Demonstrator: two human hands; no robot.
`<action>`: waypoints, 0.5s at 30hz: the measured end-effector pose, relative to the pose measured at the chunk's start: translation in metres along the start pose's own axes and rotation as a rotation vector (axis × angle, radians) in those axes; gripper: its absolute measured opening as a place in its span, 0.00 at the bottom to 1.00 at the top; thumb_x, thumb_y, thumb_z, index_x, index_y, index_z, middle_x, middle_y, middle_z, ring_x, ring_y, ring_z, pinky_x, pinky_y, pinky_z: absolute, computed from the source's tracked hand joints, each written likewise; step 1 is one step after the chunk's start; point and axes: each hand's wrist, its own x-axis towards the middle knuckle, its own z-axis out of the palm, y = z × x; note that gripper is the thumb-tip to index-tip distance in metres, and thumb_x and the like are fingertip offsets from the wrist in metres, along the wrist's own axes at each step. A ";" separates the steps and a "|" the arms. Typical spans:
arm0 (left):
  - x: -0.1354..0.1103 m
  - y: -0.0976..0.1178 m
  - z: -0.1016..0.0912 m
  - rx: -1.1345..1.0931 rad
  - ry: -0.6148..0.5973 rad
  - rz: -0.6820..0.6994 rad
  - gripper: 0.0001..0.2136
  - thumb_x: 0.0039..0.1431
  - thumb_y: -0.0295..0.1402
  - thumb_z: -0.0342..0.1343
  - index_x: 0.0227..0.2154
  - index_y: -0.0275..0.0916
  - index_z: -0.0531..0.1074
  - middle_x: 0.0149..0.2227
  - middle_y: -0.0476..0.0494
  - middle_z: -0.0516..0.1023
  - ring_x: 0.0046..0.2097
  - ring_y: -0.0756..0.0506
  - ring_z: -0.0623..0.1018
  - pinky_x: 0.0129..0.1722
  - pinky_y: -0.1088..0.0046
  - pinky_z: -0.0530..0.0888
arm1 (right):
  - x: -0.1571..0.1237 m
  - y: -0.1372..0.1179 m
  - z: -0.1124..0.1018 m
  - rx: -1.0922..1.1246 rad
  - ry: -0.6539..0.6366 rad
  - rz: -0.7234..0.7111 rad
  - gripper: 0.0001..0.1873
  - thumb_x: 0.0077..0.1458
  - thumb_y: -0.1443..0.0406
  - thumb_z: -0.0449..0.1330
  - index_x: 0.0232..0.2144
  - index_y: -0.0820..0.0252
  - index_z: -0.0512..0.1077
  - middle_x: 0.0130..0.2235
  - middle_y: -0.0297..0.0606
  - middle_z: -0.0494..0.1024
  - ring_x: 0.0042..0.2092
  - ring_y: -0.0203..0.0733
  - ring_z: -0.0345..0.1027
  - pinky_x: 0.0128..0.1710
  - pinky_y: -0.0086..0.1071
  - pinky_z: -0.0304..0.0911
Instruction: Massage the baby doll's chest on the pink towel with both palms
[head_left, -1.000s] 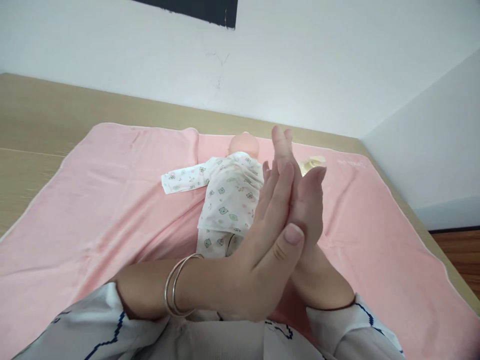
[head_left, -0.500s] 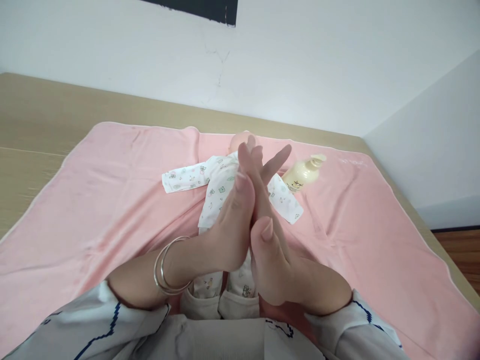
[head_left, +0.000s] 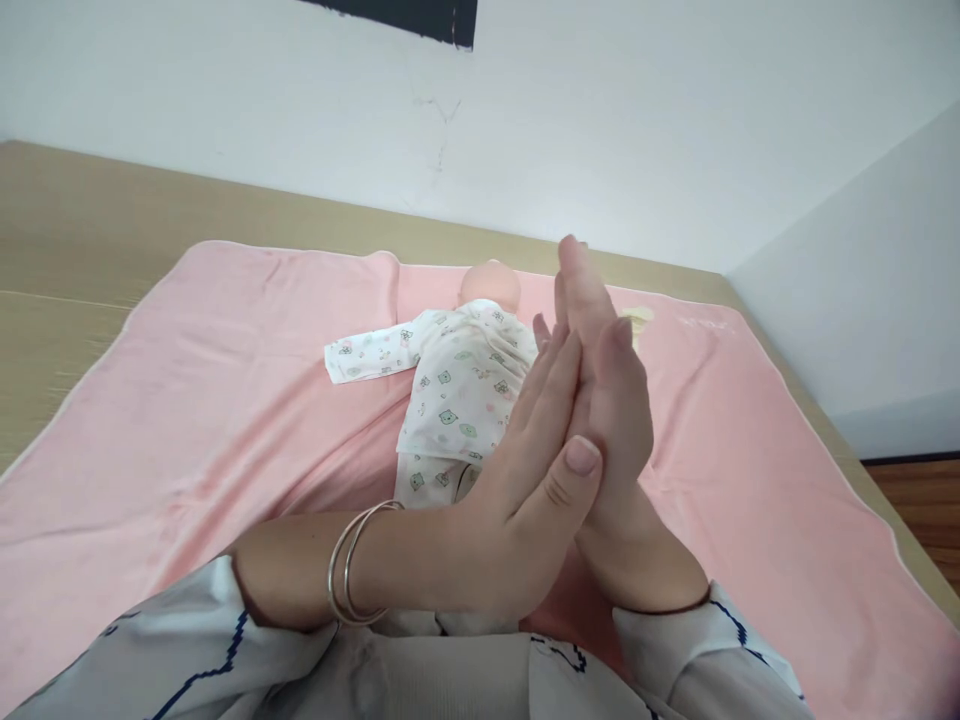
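Note:
My left hand [head_left: 517, 500] and my right hand [head_left: 607, 400] are pressed palm to palm above the pink blanket [head_left: 187, 400], fingers stretched out and nothing held between them. Two silver bangles [head_left: 349, 565] circle my left wrist. Behind the hands lies a baby doll [head_left: 457, 390] on its back, dressed in a white printed suit, its bare head [head_left: 491, 285] toward the wall. One sleeve [head_left: 367, 355] spreads out to the left. My hands hide the doll's right side and most of a cream pump bottle [head_left: 640, 318].
The blanket covers a light wooden surface [head_left: 60, 250] that runs to a white wall [head_left: 600, 120]. A second white wall stands at the right, with dark wooden floor [head_left: 915, 500] below it. A dark panel [head_left: 405, 15] hangs at the top of the wall.
My joined palms slid against each other: half a second ago they were farther left with the bottle in view, now they have moved back right and cover it.

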 end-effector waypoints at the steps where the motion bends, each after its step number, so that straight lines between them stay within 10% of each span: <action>1: 0.000 -0.001 0.000 -0.009 -0.004 -0.006 0.31 0.77 0.53 0.28 0.77 0.61 0.28 0.81 0.64 0.32 0.80 0.43 0.27 0.83 0.52 0.37 | 0.000 0.002 0.001 -0.001 0.024 -0.001 0.36 0.73 0.40 0.28 0.78 0.34 0.33 0.81 0.19 0.41 0.81 0.53 0.20 0.79 0.65 0.30; 6: -0.003 -0.006 -0.007 0.019 0.078 0.025 0.28 0.79 0.50 0.26 0.78 0.61 0.37 0.81 0.64 0.38 0.80 0.43 0.34 0.82 0.57 0.44 | -0.015 0.002 0.014 0.017 0.044 -0.076 0.36 0.75 0.44 0.30 0.77 0.37 0.24 0.81 0.20 0.33 0.80 0.46 0.16 0.82 0.56 0.32; 15: 0.020 -0.011 -0.035 -0.054 0.451 -0.108 0.28 0.78 0.53 0.27 0.70 0.59 0.62 0.78 0.61 0.56 0.81 0.43 0.43 0.80 0.55 0.52 | -0.033 -0.030 0.021 0.219 -0.405 0.042 0.44 0.75 0.43 0.38 0.78 0.55 0.25 0.80 0.25 0.23 0.79 0.42 0.12 0.82 0.46 0.24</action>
